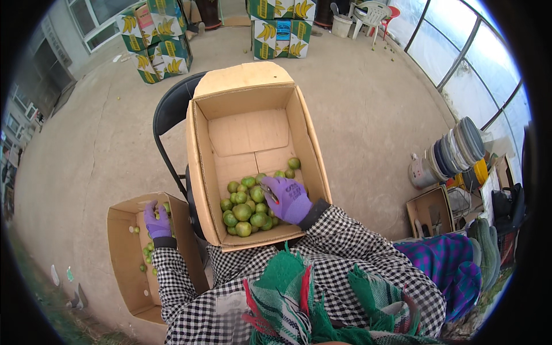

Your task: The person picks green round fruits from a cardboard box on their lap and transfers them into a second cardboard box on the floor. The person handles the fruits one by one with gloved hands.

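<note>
Green round fruits [242,211], perhaps small citrus, lie gathered at the near end of a large open cardboard box [306,129] that rests in front of me, partly over a black chair. My right hand [288,200], in a purple glove, is over these fruits, holding small metal snips or pruners [270,192] with a bit of red on them. A lower cardboard box [125,258] stands on the floor to the left with more green fruits [148,251] in it. My left hand [158,222], also purple-gloved, reaches into that box with its fingers apart; whether a fruit is between them is unclear.
Stacked banana cartons [282,39] stand at the far side, with another stack [161,60] further left. Behind the large box is the black chair [166,103]. Stacked buckets [448,148], a small cardboard box [431,211] and long green gourds or squashes [485,250] are at the right.
</note>
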Demonstrator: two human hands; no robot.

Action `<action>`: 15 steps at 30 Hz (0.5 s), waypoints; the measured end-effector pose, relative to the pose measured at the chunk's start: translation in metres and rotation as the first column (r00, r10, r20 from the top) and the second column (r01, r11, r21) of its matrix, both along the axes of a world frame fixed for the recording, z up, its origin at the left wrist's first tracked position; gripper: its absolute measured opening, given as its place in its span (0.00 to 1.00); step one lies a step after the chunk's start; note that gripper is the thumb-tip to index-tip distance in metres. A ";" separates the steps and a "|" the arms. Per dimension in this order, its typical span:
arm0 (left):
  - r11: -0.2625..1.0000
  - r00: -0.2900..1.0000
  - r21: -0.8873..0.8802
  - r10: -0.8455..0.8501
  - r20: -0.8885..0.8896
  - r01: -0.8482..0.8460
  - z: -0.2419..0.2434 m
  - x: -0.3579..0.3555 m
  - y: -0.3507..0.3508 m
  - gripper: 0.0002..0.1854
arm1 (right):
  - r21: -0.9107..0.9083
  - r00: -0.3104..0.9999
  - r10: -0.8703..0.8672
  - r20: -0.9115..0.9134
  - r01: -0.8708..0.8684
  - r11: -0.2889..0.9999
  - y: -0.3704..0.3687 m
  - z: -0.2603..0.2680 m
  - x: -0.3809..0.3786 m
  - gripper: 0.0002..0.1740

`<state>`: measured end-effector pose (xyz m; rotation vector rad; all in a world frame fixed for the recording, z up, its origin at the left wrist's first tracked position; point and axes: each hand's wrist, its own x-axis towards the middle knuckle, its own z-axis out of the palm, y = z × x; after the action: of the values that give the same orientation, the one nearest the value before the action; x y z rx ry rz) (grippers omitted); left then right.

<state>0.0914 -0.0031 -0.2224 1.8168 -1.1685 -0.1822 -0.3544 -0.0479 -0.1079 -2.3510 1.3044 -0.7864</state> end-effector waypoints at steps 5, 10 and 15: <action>0.660 0.949 0.689 0.133 0.286 -0.300 -0.101 0.066 0.066 0.31 | 0.049 1.000 -0.005 -0.019 0.006 0.999 -0.001 0.000 0.000 0.18; 0.516 0.957 0.815 0.033 0.290 -0.264 -0.117 0.034 0.095 0.36 | 0.078 0.997 -0.028 -0.077 0.034 0.996 0.002 0.004 -0.001 0.17; 0.484 0.930 0.825 -0.057 0.363 -0.292 -0.127 0.046 0.095 0.31 | 0.079 0.998 0.000 -0.059 0.005 0.997 0.000 0.003 0.003 0.17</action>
<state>0.1378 0.0919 -0.3490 2.9528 -1.2847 -0.4596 -0.3519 -0.0480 -0.1046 -2.3266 1.3375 -0.6587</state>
